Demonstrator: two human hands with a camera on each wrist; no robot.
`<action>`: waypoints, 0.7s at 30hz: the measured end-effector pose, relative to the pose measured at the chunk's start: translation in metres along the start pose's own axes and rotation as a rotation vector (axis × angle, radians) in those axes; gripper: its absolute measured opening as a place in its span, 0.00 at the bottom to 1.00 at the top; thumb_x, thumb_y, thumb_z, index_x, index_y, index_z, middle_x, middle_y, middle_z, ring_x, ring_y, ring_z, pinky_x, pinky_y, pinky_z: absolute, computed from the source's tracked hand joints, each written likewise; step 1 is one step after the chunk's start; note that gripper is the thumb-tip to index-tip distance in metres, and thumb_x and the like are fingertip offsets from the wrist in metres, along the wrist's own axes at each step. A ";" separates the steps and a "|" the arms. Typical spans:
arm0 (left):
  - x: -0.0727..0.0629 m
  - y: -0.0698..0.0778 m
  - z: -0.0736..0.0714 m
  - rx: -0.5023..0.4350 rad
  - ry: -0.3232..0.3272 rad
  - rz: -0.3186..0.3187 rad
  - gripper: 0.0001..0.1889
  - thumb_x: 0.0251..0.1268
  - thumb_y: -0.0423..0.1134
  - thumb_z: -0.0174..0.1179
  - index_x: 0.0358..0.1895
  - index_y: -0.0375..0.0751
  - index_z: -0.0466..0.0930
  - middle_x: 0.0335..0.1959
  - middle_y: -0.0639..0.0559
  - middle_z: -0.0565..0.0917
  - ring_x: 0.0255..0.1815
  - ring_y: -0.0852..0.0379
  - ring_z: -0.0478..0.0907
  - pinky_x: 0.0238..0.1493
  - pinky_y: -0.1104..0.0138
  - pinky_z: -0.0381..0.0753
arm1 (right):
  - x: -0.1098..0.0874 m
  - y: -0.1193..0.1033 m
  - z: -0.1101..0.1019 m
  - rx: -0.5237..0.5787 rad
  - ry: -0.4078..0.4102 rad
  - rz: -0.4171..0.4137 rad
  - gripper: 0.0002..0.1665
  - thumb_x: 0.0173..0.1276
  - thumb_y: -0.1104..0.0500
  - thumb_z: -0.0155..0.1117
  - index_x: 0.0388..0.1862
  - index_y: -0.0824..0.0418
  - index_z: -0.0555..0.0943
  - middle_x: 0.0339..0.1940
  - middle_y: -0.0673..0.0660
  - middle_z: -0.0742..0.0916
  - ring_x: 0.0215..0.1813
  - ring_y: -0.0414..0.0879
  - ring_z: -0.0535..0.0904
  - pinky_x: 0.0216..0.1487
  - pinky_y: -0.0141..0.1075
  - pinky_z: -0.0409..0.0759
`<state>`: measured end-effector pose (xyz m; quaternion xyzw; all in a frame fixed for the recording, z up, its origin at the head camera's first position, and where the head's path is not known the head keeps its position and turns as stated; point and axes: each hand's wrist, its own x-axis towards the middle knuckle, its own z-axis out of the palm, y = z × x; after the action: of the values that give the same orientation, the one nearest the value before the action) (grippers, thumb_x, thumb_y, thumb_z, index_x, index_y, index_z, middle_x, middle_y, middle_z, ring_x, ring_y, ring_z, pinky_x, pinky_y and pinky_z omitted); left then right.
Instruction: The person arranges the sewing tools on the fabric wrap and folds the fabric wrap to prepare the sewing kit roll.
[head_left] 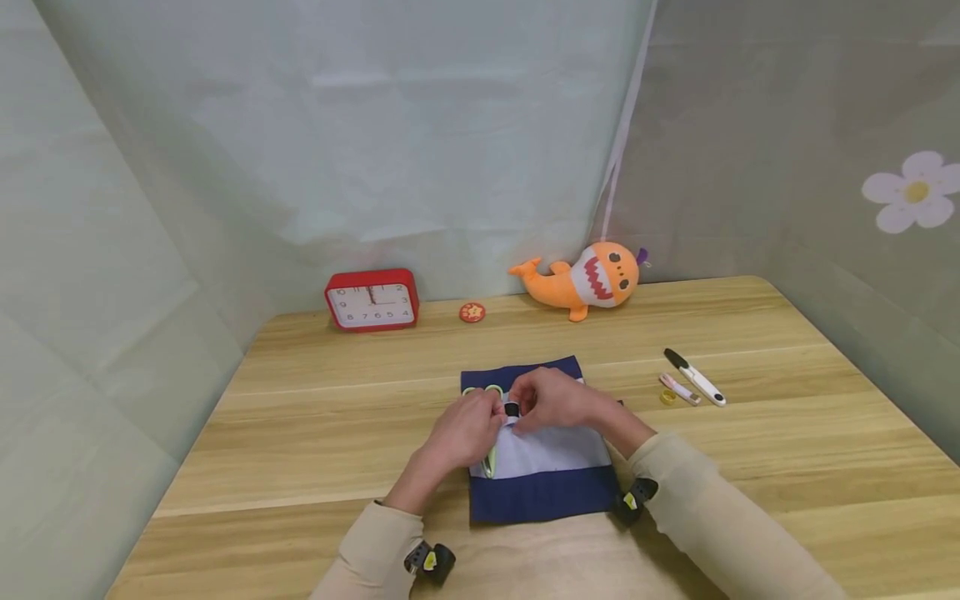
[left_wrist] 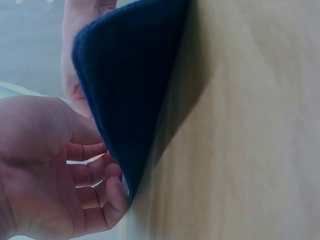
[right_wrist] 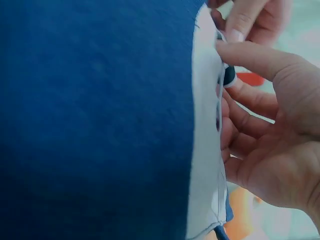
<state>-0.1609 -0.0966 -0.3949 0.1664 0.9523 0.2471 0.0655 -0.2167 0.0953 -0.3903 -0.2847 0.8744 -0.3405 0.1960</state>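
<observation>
A navy and light-grey cloth organiser [head_left: 543, 496] lies on the table, its middle lifted between both hands. My left hand [head_left: 467, 429] pinches the grey fabric beside green-handled scissors [head_left: 489, 462], which lie along the organiser's left side, partly hidden by that hand. At the raised fold is a small black-and-white piece [head_left: 512, 409], which looks like a thread spool. From the other side my right hand [head_left: 553, 398] holds this piece with curled fingers. In the right wrist view the black piece [right_wrist: 229, 76] shows between the right fingers, against the white cloth edge.
To the right lie a white cutter-like tool with a black end [head_left: 696, 377], a small pinkish-white strip [head_left: 680, 389] and a yellow ring [head_left: 667, 397]. Along the back stand a red clock [head_left: 372, 301], a round red disc [head_left: 472, 312] and an orange plush shark [head_left: 585, 279].
</observation>
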 end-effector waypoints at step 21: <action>0.001 -0.005 -0.004 -0.027 -0.086 -0.022 0.12 0.66 0.36 0.73 0.46 0.38 0.82 0.35 0.49 0.75 0.38 0.53 0.71 0.38 0.64 0.71 | -0.004 0.007 0.004 -0.036 0.010 -0.080 0.12 0.61 0.58 0.79 0.42 0.55 0.87 0.30 0.46 0.84 0.33 0.39 0.77 0.37 0.31 0.73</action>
<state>-0.1640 -0.1020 -0.3942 0.1655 0.9470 0.2520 0.1111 -0.2143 0.1002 -0.3970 -0.3211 0.8694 -0.3336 0.1724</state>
